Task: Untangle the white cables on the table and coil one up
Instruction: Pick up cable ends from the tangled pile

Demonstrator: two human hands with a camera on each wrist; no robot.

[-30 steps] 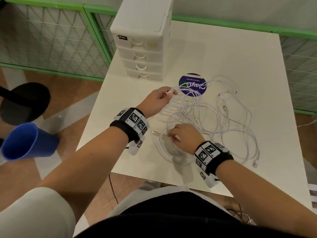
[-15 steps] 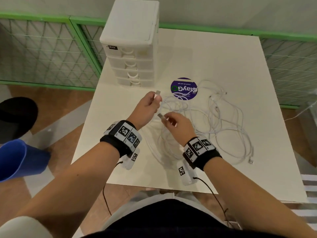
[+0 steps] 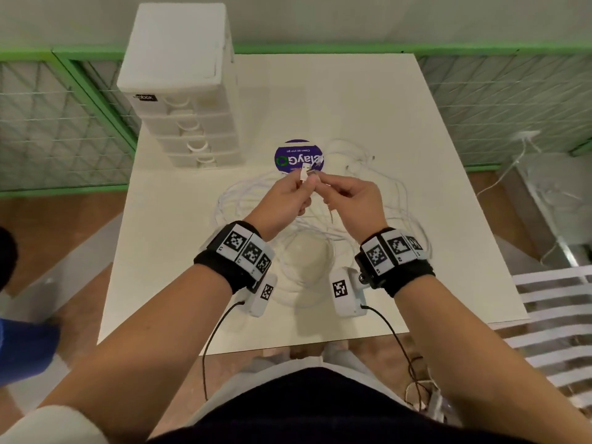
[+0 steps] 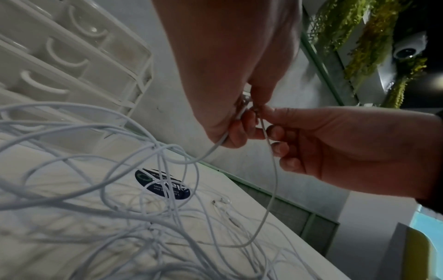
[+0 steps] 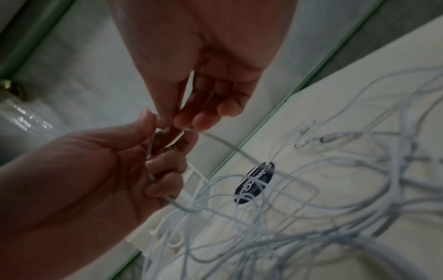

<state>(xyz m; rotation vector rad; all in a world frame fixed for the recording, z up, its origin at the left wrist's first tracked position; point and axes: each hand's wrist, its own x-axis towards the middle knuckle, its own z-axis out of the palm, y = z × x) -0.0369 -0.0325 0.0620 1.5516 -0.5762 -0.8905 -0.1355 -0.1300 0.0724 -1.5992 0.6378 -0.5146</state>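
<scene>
Since half a second ago both hands have risen and closed together at frame centre, cable ends now meeting at the fingertips. Left hand (image 3: 286,196) pinches a white plug (image 3: 304,171) with its lead curled under the fingers; right hand (image 3: 351,200) pinches a second cable end just beside it. The white cables (image 3: 397,200) hang down into the loose tangle on the white table (image 3: 384,100), partly over the purple round sticker (image 3: 290,155), drawer unit (image 3: 182,84) at upper left.
</scene>
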